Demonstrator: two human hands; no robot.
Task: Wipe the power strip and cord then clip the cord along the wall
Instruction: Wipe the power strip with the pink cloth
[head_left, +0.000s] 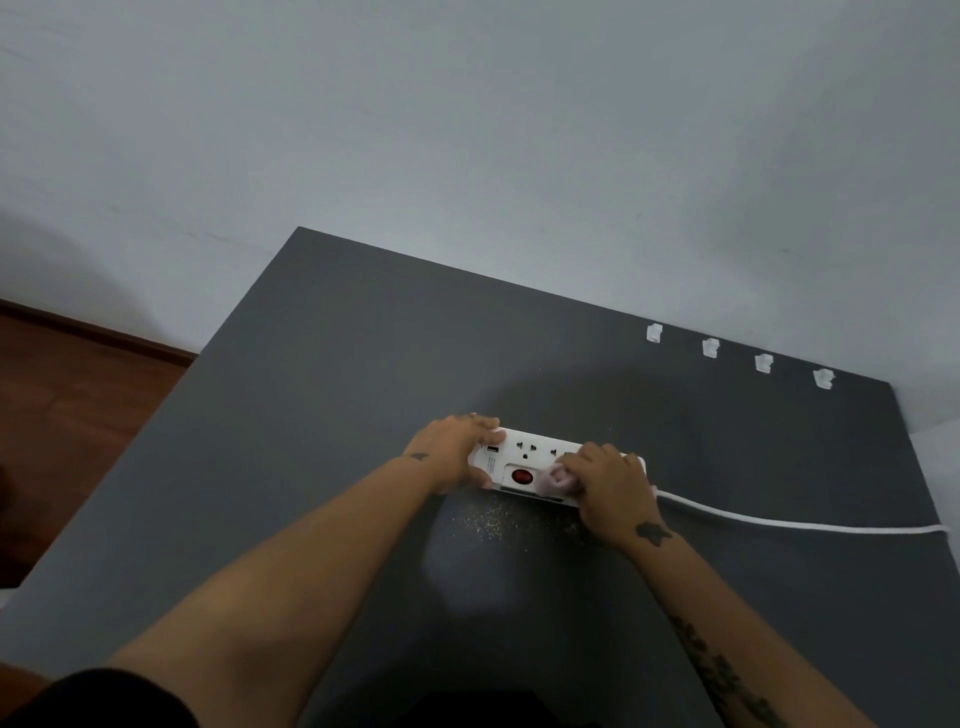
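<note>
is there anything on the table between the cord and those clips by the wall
Nothing visible. The cord trails right from the strip, and only bare table lies between it and the four clips along the back edge.

A dark grey table (322, 395) meets a pale wall (467, 130); reddish wooden floor (57, 415) left.

White power strip (540, 462) flat, cord (779, 522) trailing right.
</note>
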